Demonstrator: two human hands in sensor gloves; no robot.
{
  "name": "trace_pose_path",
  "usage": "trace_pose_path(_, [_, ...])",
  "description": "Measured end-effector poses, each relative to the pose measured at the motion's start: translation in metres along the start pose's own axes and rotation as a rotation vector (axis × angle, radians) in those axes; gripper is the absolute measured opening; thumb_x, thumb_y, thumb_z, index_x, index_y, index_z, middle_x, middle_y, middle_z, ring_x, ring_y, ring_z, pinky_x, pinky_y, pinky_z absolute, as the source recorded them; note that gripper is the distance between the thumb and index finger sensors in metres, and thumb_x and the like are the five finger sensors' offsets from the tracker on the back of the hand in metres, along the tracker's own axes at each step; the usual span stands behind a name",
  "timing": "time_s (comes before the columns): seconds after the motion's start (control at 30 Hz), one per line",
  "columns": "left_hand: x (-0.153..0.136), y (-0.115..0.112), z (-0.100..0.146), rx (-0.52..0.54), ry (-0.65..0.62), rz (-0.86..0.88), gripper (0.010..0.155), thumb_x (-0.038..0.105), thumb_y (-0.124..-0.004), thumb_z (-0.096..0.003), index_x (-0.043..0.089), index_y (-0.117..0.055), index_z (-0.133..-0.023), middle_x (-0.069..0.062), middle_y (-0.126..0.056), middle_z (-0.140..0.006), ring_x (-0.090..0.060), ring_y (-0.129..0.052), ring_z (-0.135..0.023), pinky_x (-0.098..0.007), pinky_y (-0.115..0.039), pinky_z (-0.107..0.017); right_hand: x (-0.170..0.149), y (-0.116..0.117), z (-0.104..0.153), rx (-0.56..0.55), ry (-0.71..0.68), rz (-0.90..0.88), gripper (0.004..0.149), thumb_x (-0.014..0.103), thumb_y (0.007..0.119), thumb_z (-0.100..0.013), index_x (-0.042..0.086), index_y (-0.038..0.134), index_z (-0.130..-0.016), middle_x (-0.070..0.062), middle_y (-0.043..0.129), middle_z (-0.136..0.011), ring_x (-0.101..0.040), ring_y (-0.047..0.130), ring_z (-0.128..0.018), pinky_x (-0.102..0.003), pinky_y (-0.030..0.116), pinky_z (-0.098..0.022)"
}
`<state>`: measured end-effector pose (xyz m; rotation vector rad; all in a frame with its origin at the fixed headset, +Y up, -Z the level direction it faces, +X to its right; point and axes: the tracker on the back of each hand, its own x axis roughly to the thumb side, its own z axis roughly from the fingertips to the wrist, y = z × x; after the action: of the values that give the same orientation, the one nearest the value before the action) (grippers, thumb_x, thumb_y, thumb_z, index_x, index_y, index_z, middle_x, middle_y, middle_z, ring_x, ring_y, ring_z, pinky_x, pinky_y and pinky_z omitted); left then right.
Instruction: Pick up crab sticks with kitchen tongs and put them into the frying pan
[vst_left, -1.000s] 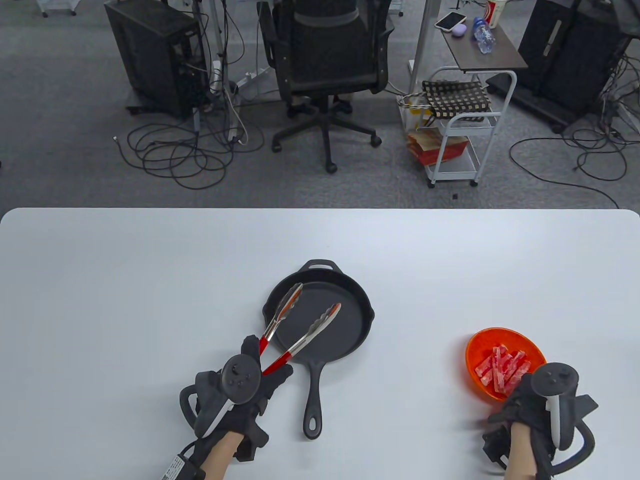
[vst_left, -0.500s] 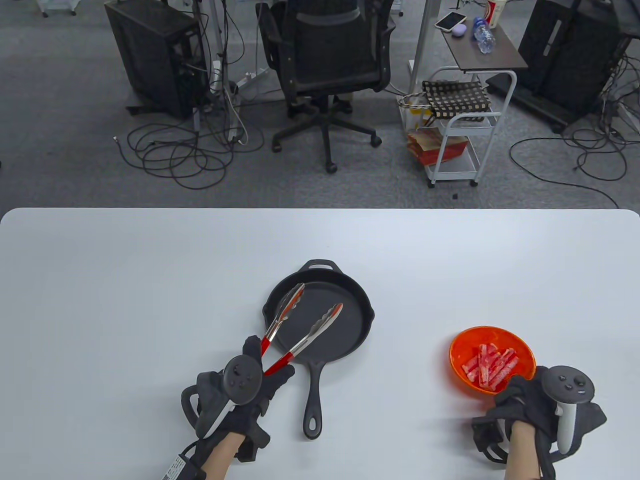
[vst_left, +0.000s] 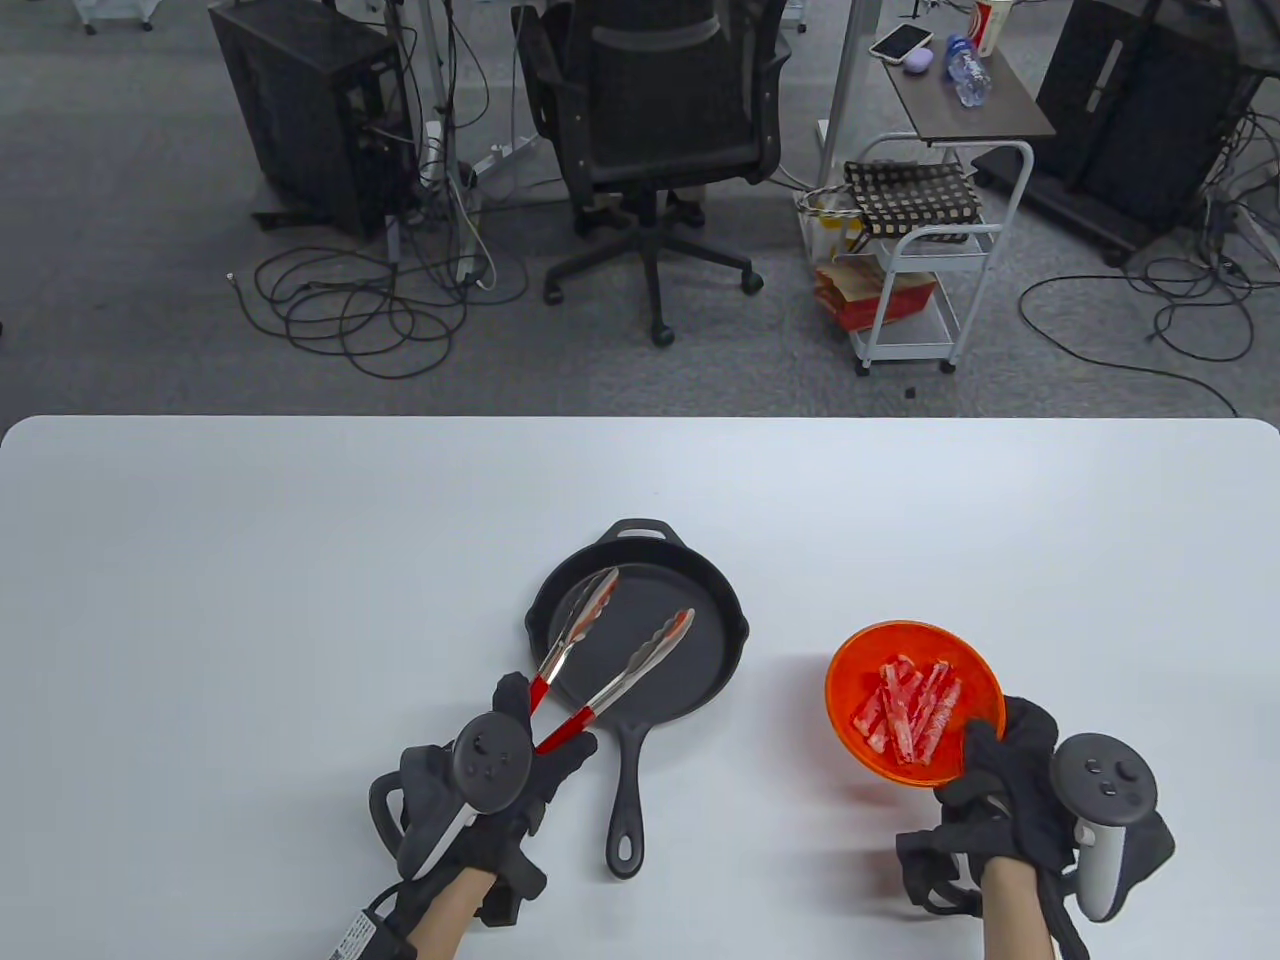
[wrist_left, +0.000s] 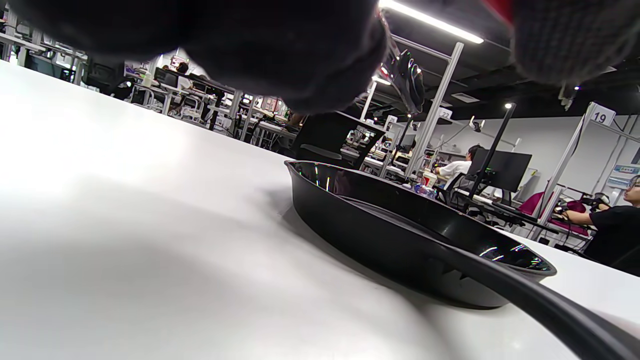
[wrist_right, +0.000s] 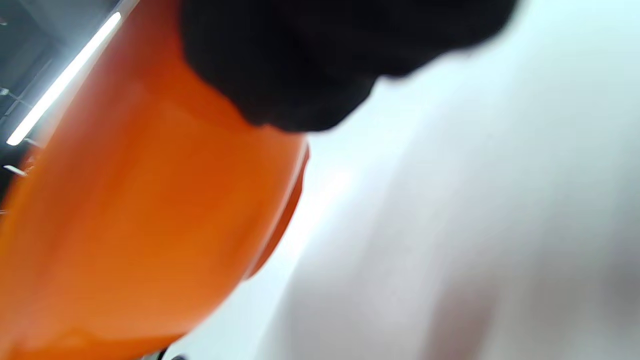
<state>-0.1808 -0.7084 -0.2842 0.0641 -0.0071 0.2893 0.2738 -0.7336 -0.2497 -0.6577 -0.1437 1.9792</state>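
A black cast-iron frying pan (vst_left: 700, 650) lies mid-table, handle toward me; it also fills the left wrist view (wrist_left: 400, 235). My left hand (vst_left: 520, 770) grips red-handled metal tongs (vst_left: 590, 665), whose spread tips hang over the pan with nothing between them. My right hand (vst_left: 1000, 775) grips the near rim of an orange bowl (vst_left: 860, 655) lifted off the table, right of the pan. Several red-and-white crab sticks (vst_left: 910, 705) lie inside it. In the blurred right wrist view the bowl (wrist_right: 125, 225) is close below my dark fingers (wrist_right: 300, 65).
The white table (vst_left: 300, 600) is bare on the left and far side. Beyond its far edge stand an office chair (vst_left: 655, 130), a computer tower (vst_left: 300, 110), floor cables and a white cart (vst_left: 920, 250).
My right hand has lifted the orange bowl and carried it left toward the pan. The left hand and tongs have shifted slightly up and right over the pan.
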Motion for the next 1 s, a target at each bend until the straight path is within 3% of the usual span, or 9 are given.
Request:
trace_pose_path(0.1, [0.001, 0.001, 0.001, 0.006, -0.004, 0.006, 0.100, 0.085, -0.074, -0.0367, 0.018, -0.062, -0.110, 0.003, -0.100, -0.062, -0.007, -0.099, -0.013, -0.038, -0.088, -0.017, 0.006, 0.010, 0.005, 0.049, -0.048, -0.027, 0.063, 0.020, 0.063, -0.059, 0.003, 0.035, -0.113, -0.019, 0.072, -0.098, -0.011, 0.100, -0.022, -0.015, 0.093, -0.005])
trace_pose_path(0.23, [0.002, 0.001, 0.001, 0.011, -0.008, 0.013, 0.101, 0.085, -0.074, -0.0368, 0.016, -0.062, -0.110, 0.004, -0.100, -0.060, -0.007, -0.099, -0.013, -0.038, -0.088, -0.016, 0.011, 0.025, 0.011, 0.130, -0.082, -0.083, 0.060, 0.019, 0.062, -0.059, 0.007, 0.039, -0.113, -0.024, 0.065, -0.100, -0.015, 0.101, -0.027, -0.017, 0.095, -0.009])
trace_pose_path(0.4, [0.005, 0.001, 0.002, 0.014, -0.018, 0.014, 0.102, 0.084, -0.075, -0.0369, 0.014, -0.063, -0.110, 0.005, -0.100, -0.059, -0.006, -0.099, -0.012, -0.038, -0.088, -0.016, 0.014, 0.041, 0.017, 0.174, -0.114, -0.053, 0.063, 0.018, 0.061, -0.059, 0.001, 0.029, -0.111, -0.031, 0.058, -0.103, -0.019, 0.103, -0.030, -0.018, 0.098, -0.012])
trace_pose_path(0.57, [0.011, -0.002, 0.005, 0.006, -0.045, 0.013, 0.101, 0.084, -0.075, -0.0369, 0.015, -0.064, -0.109, 0.005, -0.100, -0.058, -0.006, -0.099, -0.012, -0.038, -0.088, -0.016, 0.013, 0.055, 0.019, 0.214, -0.108, -0.054, 0.062, 0.019, 0.059, -0.059, 0.001, 0.028, -0.109, -0.029, 0.060, -0.103, -0.020, 0.104, -0.031, -0.019, 0.099, -0.013])
trace_pose_path(1.0, [0.073, -0.014, 0.028, -0.112, -0.191, -0.051, 0.090, 0.080, -0.077, -0.0386, 0.011, -0.078, -0.096, 0.008, -0.102, -0.049, -0.007, -0.099, -0.008, -0.038, -0.089, -0.014, 0.017, 0.063, 0.026, 0.161, -0.161, -0.071, 0.060, 0.021, 0.057, -0.060, 0.001, 0.027, -0.108, -0.029, 0.058, -0.103, -0.019, 0.104, -0.032, -0.019, 0.099, -0.014])
